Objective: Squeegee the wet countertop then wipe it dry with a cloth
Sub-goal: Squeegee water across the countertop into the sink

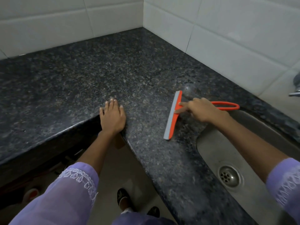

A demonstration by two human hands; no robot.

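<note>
A dark speckled granite countertop (100, 73) wraps round an inner corner, with a wet patch near the squeegee. An orange squeegee (172, 118) with a grey rubber blade lies on it just left of the sink; its orange loop handle (227, 106) points right over the sink's rim. My right hand (201, 111) grips the handle where it joins the blade, two fingers stretched onto the orange back. My left hand (112, 116) rests flat on the counter at the inner corner edge, fingers straight. No cloth is in view.
A steel sink (215, 153) with a round drain (229, 176) is set in the counter at the right. White tiled walls (227, 38) close off the back and right. A metal tap (295, 93) shows at the right edge. Below are the floor and my feet.
</note>
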